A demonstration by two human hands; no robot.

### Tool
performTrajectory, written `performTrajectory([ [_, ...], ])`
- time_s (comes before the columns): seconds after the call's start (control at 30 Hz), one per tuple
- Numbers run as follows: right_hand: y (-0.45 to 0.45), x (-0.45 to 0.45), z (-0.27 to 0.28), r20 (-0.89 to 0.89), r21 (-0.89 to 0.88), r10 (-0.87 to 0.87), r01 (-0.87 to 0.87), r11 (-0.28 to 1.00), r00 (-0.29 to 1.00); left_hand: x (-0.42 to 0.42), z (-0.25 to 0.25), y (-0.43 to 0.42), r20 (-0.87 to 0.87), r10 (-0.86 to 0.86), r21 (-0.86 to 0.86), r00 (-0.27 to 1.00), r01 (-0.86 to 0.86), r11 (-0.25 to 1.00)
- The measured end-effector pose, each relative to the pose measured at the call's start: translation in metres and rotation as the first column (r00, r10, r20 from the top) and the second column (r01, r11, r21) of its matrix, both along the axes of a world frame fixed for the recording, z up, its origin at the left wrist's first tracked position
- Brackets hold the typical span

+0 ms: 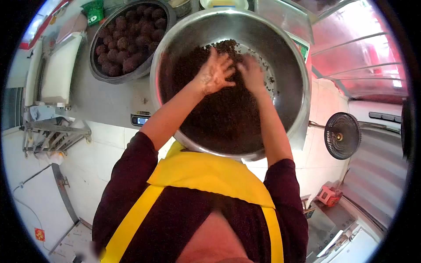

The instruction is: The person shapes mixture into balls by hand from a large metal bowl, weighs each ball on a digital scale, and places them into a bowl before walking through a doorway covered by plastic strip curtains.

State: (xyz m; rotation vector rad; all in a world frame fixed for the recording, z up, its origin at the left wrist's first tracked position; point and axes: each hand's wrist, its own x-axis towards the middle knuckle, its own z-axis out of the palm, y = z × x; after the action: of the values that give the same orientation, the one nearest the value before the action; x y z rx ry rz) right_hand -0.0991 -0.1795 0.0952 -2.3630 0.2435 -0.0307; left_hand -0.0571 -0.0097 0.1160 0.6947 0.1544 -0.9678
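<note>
A large steel bowl (294, 109) holds a heap of dark brown crumbly mixture (223, 118), piled mostly toward its left and near side. Over the heap, my left hand (215, 73) is open, its fingers spread and smeared with dark crumbs. My right hand (252, 75) is beside it, at the right edge of the mixture, its fingers blurred by motion. Whether that hand holds any crumbs cannot be made out. Loose crumbs are scattered on the bare metal to the right of it.
Left of the bowl stands a black tub (97, 73) full of dark round balls (127, 41). A small digital display (141, 120) sits at the counter's front edge. White boards (61, 70) stand at far left; a green bag (93, 12) lies behind. A black fan (343, 136) is at right.
</note>
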Motion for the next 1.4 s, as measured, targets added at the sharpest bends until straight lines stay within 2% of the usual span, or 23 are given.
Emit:
performTrajectory([
  [0.03, -0.004, 0.001, 0.0, 0.092, 0.199, -0.077, 0.057, 0.978, 0.993, 0.006, -0.007, 0.004, -0.025, 0.089, 0.059, 0.996, -0.087, 0.994],
  [0.13, 0.045, 0.008, -0.01, 0.196, 0.001, 0.064, -0.065, 0.998, 0.979, 0.004, -0.006, -0.024, 0.074, 0.214, 0.195, 0.974, -0.224, 0.955],
  [0.17, 0.055, 0.007, -0.018, 0.3, 0.407, 0.017, -0.144, 0.902, 0.954, 0.009, 0.001, -0.034, 0.116, 0.189, 0.194, 0.975, -0.209, 0.958],
  [0.23, 0.018, 0.018, -0.034, -0.117, 0.03, 0.062, -0.059, 0.998, 0.991, 0.024, -0.008, -0.007, -0.01, 0.005, 0.093, 1.0, -0.004, 0.996],
  [0.27, -0.001, 0.017, -0.027, -0.213, -0.048, 0.0, -0.011, 0.999, 0.977, 0.038, -0.003, -0.001, 0.066, 0.107, 0.178, 0.992, -0.118, 0.977],
  [0.3, -0.011, 0.021, -0.03, 0.015, 0.223, -0.137, 0.13, 0.966, 0.99, 0.038, -0.004, 0.005, 0.123, 0.212, 0.258, 0.969, -0.238, 0.937],
  [0.37, 0.041, 0.01, 0.031, 0.15, 0.484, -0.101, 0.017, 0.875, 0.983, 0.028, -0.006, -0.008, 0.162, 0.232, 0.293, 0.959, -0.272, 0.917],
  [0.4, 0.05, 0.017, -0.032, 0.313, -0.054, 0.08, -0.066, 0.996, 0.946, 0.02, 0.016, -0.022, 0.234, 0.145, 0.28, 0.961, -0.21, 0.937],
  [0.43, 0.047, 0.02, -0.013, 0.427, 0.326, 0.021, -0.175, 0.929, 0.904, 0.016, 0.028, -0.029, 0.301, 0.056, 0.274, 0.952, -0.142, 0.951],
  [0.47, 0.033, 0.017, -0.02, 0.259, 0.113, 0.096, -0.129, 0.985, 0.961, 0.026, 0.011, -0.014, 0.254, -0.036, 0.036, 0.967, 0.027, 0.999],
  [0.5, 0.008, 0.022, -0.031, 0.096, -0.113, 0.119, -0.108, 0.988, 0.988, 0.031, 0.014, -0.004, 0.187, -0.042, 0.324, 0.982, -0.021, 0.946],
  [0.53, -0.018, 0.023, -0.052, 0.195, -0.184, 0.1, -0.064, 0.981, 0.976, 0.04, 0.004, 0.008, 0.554, -0.141, 0.449, 0.82, -0.152, 0.88],
  [0.57, -0.044, 0.029, -0.075, 0.221, 0.014, -0.004, 0.001, 1.0, 0.975, 0.046, -0.013, 0.024, 0.798, -0.28, 0.499, 0.534, -0.325, 0.804],
  [0.63, -0.059, 0.032, -0.054, 0.036, 0.205, -0.191, 0.18, 0.962, 0.981, 0.063, -0.035, 0.06, 0.791, -0.436, 0.609, 0.428, -0.49, 0.624],
  [0.77, -0.092, 0.078, -0.102, -0.096, 0.033, -0.298, 0.302, 0.953, 0.95, 0.061, -0.016, 0.092, 0.824, -0.349, 0.566, 0.447, -0.614, 0.55],
  [0.8, -0.096, 0.096, -0.121, -0.105, -0.05, -0.332, 0.329, 0.943, 0.937, 0.058, -0.015, 0.091, 0.836, -0.457, 0.511, 0.304, -0.737, 0.443],
  [0.9, -0.062, 0.145, -0.141, -0.051, -0.178, -0.328, 0.315, 0.932, 0.943, 0.068, -0.022, 0.09, 0.941, -0.217, 0.339, 0.26, -0.731, 0.593],
  [1.0, 0.051, 0.177, -0.118, -0.19, -0.166, -0.001, -0.031, 0.986, 0.982, 0.074, -0.017, 0.092, 0.939, -0.144, 0.337, 0.313, -0.749, 0.57],
  [1.03, 0.086, 0.168, -0.126, 0.006, -0.159, 0.242, -0.238, 0.958, 0.97, 0.074, -0.018, 0.093, 0.936, -0.111, 0.337, 0.335, -0.751, 0.569],
  [1.13, 0.142, 0.106, -0.088, -0.1, -0.167, 0.624, -0.631, 0.758, 0.775, 0.079, -0.023, 0.097, 0.927, -0.054, 0.34, 0.372, -0.768, 0.543],
  [1.23, 0.119, 0.038, -0.047, -0.152, -0.23, 0.894, -0.895, 0.382, 0.421, 0.079, -0.03, 0.1, 0.88, -0.224, 0.47, 0.418, -0.707, 0.528],
  [1.3, 0.077, 0.009, -0.009, -0.104, -0.019, 0.932, -0.937, 0.348, 0.348, 0.077, -0.047, 0.102, 0.748, -0.581, 0.616, 0.32, -0.661, 0.428],
  [1.4, 0.001, 0.008, 0.004, -0.028, 0.082, 0.654, -0.651, 0.755, 0.756, 0.057, -0.057, 0.097, 0.398, -0.868, 0.843, 0.296, -0.492, 0.218],
])
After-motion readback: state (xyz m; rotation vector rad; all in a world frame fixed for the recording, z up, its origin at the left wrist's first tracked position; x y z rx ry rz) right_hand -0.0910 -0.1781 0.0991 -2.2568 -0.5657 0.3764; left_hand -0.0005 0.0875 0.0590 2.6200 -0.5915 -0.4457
